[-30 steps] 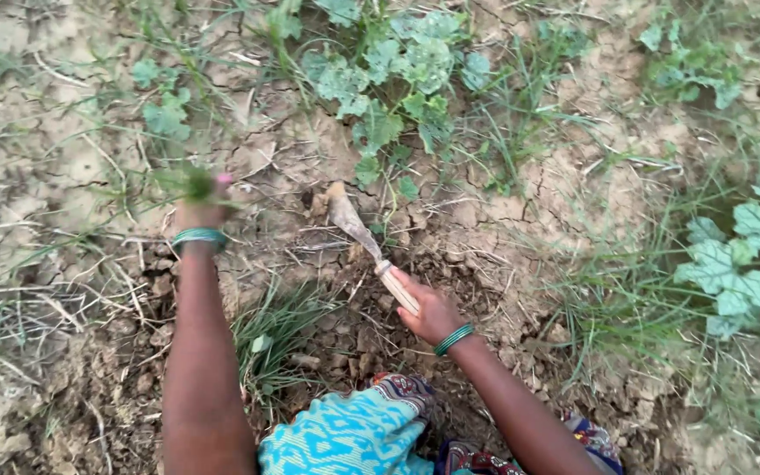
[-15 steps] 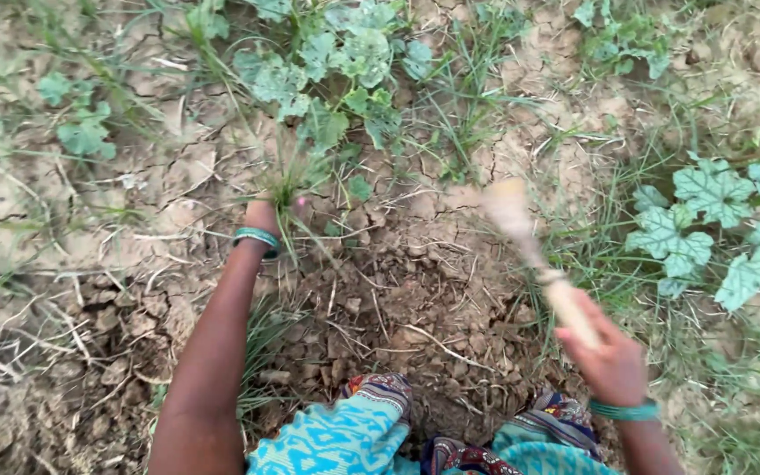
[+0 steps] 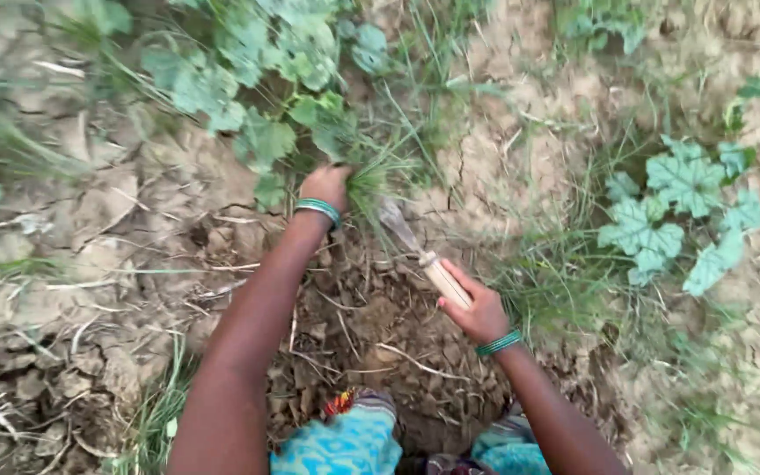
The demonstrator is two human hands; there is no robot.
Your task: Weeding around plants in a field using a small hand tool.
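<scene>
My left hand [image 3: 327, 185] grips a tuft of grass [image 3: 376, 176] at the edge of dug soil, a green bangle on its wrist. My right hand [image 3: 477, 308] holds a small digging tool [image 3: 420, 251] by its pale wooden handle. The tool's metal blade points up and left, its tip close to the base of the grass tuft. Loose dark clods of soil [image 3: 371, 325] lie between my arms. A blue patterned cloth [image 3: 345, 440] covers my knees at the bottom.
Broad-leaved green plants [image 3: 248, 97] grow just beyond the left hand, and another such plant [image 3: 679, 211] stands at the right. Dry cracked earth [image 3: 503, 149] and thin grass surround the dug patch. Dry stalks lie at the left.
My left hand has closed on the grass tuft. My right hand has swung the tool back leftward, bringing the blade down near the tuft's base.
</scene>
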